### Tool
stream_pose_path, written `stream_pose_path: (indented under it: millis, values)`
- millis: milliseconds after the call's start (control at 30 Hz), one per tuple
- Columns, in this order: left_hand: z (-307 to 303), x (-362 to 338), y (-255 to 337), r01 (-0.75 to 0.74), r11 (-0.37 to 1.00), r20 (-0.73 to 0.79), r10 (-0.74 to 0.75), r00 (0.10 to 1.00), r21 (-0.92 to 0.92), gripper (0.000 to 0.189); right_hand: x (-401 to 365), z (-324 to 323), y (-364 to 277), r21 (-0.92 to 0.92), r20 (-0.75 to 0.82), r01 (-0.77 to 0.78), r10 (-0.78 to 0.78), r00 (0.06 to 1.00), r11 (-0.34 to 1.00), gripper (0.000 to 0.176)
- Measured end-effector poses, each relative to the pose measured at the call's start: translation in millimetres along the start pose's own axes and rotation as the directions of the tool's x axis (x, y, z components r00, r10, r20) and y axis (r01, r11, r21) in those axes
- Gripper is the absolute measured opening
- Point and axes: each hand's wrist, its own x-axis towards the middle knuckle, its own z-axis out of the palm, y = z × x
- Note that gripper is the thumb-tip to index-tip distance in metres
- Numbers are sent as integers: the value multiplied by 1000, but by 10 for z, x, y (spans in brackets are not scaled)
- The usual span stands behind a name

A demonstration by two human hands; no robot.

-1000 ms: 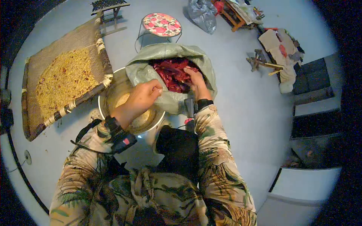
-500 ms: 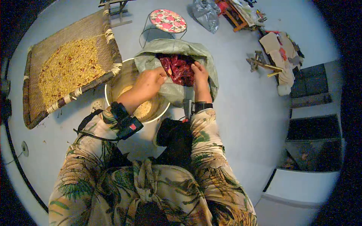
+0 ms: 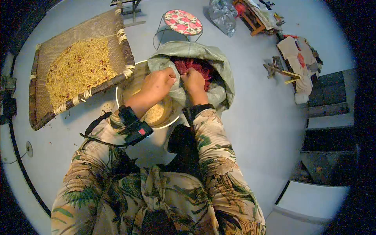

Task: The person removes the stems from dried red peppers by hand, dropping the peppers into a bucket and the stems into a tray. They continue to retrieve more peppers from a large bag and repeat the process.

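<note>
A green-grey woven sack stands with its mouth rolled open, and dark red dried chillies fill it. My left hand is closed at the sack's left inner side, its fingertips pinched together; whatever they hold is too small to make out. Close beside it, my right hand is over the chillies, fingers curled and closed, their tips hidden from me. Under my left forearm is a wide round pot with pale yellow grainy stuff at its bottom.
At the left, a woven tray with a thick bound rim bears yellow seeds and red bits. Beyond the sack stand a flowered stool and a grey plastic bag. A small wooden stool and cloth-covered items are at right.
My right hand has moved left across the chillies towards my left hand, and its fingers have closed. My left hand stays pinched at the sack's left side. The view has shifted slightly.
</note>
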Motion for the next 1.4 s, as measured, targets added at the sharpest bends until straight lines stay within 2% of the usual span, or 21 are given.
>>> stream_pose_path:
  millis: [100,167,200,300,333,400,433,467,500,567,667,767,1000,1100,1267,1400]
  values:
    - [27,5,-11,1,1000,-31,-1,1000,2,16,-21,-130,115,242,-34,33,-26,999,970,30]
    - [37,32,-39,61,997,-40,-63,997,-44,21,-50,-192,198,407,-76,97,-72,994,908,25]
    - [22,46,-33,91,994,-44,-94,995,-67,24,-81,-232,195,532,-70,109,-84,994,840,23]
    - [2,115,7,73,938,-144,-128,981,-338,37,-204,-346,140,839,-56,114,-123,991,531,20]
    - [23,143,13,1,872,-141,-80,987,-490,41,-321,-501,25,809,-4,64,-104,995,584,21]
    - [59,183,24,-131,656,-159,17,987,-743,50,-535,-633,-140,843,-6,84,-147,989,531,22]
    - [21,175,52,-117,681,-124,40,992,-722,49,-608,-675,-204,859,-11,96,-169,986,503,23]
    - [-25,170,74,-106,707,-88,62,994,-700,49,-648,-708,-247,876,63,33,-182,981,481,24]
    - [-68,161,92,-95,732,-50,83,995,-675,48,-633,-663,-238,875,32,64,-188,982,479,24]
    - [-126,118,140,-132,788,-64,117,991,-602,43,-595,-550,-186,870,-29,122,-198,980,478,23]
    - [-171,68,180,-189,836,-101,160,982,-514,39,-600,-648,-253,875,-11,117,-221,975,470,25]
    - [-181,42,189,-220,854,-153,166,974,-471,35,-600,-641,-351,905,-117,200,-232,966,375,28]
    - [-258,25,172,-248,912,-202,188,961,-327,27,-697,-891,-455,909,-103,195,-253,962,368,39]
    - [-253,13,161,-282,895,-255,199,946,-345,25,-719,-916,-487,926,-119,213,-294,948,312,41]
    - [-224,22,174,-218,903,-244,132,961,-371,27,-716,-864,-540,932,-145,239,-324,935,273,42]
    - [-190,28,232,-202,895,-245,109,963,-398,29,-650,-787,-461,901,-226,319,-309,924,293,40]
